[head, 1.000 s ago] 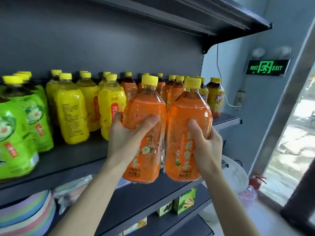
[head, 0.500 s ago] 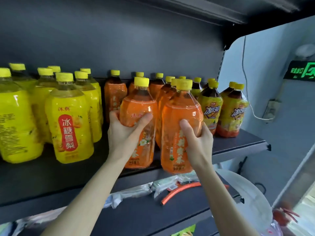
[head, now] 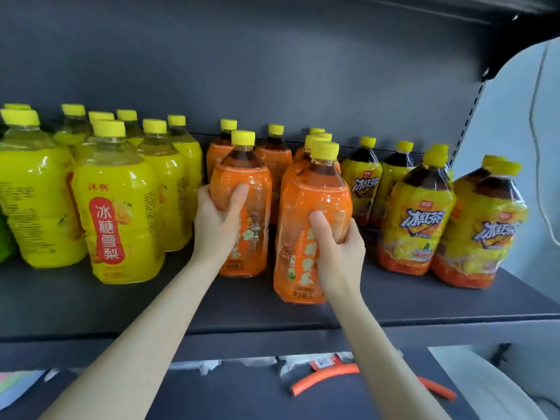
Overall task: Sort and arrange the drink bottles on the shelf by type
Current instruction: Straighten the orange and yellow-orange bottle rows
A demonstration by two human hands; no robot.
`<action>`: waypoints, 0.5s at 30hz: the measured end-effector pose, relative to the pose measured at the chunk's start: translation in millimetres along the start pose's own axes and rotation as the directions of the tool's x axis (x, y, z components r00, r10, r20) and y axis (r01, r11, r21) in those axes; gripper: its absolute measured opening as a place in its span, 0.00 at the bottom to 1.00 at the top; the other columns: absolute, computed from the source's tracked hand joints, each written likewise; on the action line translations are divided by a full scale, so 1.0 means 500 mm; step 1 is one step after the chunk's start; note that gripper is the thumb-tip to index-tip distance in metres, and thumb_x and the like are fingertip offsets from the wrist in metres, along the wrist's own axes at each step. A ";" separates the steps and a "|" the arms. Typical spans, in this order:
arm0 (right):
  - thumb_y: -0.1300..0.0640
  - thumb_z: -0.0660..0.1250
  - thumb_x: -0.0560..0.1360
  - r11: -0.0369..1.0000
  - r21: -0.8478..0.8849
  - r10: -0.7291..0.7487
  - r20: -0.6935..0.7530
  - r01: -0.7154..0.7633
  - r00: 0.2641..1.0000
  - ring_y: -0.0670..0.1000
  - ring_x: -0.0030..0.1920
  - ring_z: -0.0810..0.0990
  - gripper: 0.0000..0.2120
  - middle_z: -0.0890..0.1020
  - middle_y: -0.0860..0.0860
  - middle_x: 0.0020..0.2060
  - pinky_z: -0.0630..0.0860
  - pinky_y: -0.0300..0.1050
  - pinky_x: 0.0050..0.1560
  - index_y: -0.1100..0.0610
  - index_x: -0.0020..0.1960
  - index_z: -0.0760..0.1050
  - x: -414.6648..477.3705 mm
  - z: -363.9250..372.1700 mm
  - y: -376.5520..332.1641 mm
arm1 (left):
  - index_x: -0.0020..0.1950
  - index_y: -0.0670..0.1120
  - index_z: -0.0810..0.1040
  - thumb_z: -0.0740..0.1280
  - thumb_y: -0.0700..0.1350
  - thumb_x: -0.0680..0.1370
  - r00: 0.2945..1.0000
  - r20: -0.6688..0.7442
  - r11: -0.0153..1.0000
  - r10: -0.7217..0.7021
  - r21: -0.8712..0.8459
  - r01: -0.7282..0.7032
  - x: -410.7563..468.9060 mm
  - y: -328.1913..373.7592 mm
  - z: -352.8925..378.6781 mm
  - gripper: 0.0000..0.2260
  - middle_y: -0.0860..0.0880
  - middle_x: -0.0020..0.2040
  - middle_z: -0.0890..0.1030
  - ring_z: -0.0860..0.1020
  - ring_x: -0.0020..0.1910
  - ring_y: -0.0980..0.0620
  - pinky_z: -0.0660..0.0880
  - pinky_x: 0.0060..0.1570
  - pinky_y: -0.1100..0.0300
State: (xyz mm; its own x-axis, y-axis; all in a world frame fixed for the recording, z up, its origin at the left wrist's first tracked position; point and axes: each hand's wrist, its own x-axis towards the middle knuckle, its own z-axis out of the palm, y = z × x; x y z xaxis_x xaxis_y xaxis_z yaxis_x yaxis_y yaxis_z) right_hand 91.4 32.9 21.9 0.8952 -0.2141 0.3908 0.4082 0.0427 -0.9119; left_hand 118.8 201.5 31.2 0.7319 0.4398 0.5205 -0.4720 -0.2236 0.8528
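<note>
A dark shelf [head: 424, 298] runs across in front of me, carrying rows of yellow-capped drink bottles, with a dark back panel [head: 272, 71] behind them. Out past the left hand's fingers, on their far left side, stands the big block of yellow pear-drink bottles [head: 118, 207], and a sliver of a green bottle [head: 4, 237] shows at the very edge. Out past the right hand's fingers, on their right, stand the iced-tea bottles [head: 418, 213] with dark tea and yellow-and-red labels. Between the two blocks, just behind the fingers, wait more orange bottles [head: 272, 159]. The left hand [head: 215, 225] has its fingers clamped round the left orange bottle [head: 245, 189], thumb across the front of the label. The right hand [head: 339, 253] has its fingers clamped round the right orange bottle [head: 315, 195], which is nearer the shelf's front edge and leans slightly. Both held bottles are down at the shelf board, side by side and a little apart; whether their bases rest fully on it I cannot tell. Below the fingers, on the lower shelf [head: 212, 395], lies a curved orange hose [head: 321, 380].
</note>
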 end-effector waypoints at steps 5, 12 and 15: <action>0.30 0.70 0.57 1.000 0.008 -0.012 -0.014 0.012 1.000 0.38 0.45 0.83 0.29 0.83 0.34 0.45 0.77 0.30 0.36 0.43 0.53 0.74 0.016 0.021 0.013 | 0.69 0.47 0.63 0.62 0.63 0.70 0.999 0.031 1.000 0.009 -0.009 -0.009 0.038 -0.018 0.013 0.33 0.54 0.59 0.74 0.74 0.54 0.60 0.70 0.42 0.77; 0.29 0.69 0.56 0.999 -0.010 -0.052 -0.020 0.051 0.998 0.33 0.45 0.81 0.29 0.81 0.31 0.43 0.75 0.27 0.35 0.41 0.52 0.69 0.018 0.022 0.019 | 0.73 0.48 0.60 0.64 0.60 0.75 0.994 0.044 0.990 -0.100 0.107 0.095 0.076 -0.039 0.021 0.31 0.50 0.68 0.70 0.70 0.65 0.51 0.72 0.58 0.59; 0.29 0.69 0.55 0.999 -0.008 -0.049 -0.021 0.049 0.999 0.32 0.44 0.80 0.30 0.80 0.30 0.40 0.75 0.27 0.34 0.41 0.51 0.67 0.014 0.023 0.015 | 0.75 0.49 0.60 0.63 0.62 0.75 0.990 -0.004 0.955 -0.139 0.265 0.135 0.058 -0.026 0.006 0.33 0.46 0.71 0.65 0.65 0.70 0.46 0.66 0.68 0.46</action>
State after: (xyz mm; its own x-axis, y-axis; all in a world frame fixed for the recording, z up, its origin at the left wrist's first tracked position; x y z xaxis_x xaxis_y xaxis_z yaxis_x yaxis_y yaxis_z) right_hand 102.6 43.0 19.1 0.8702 -0.2362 0.4323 0.4501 0.0244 -0.8927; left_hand 147.5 214.7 35.3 0.7882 0.4702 0.3970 -0.2217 -0.3849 0.8960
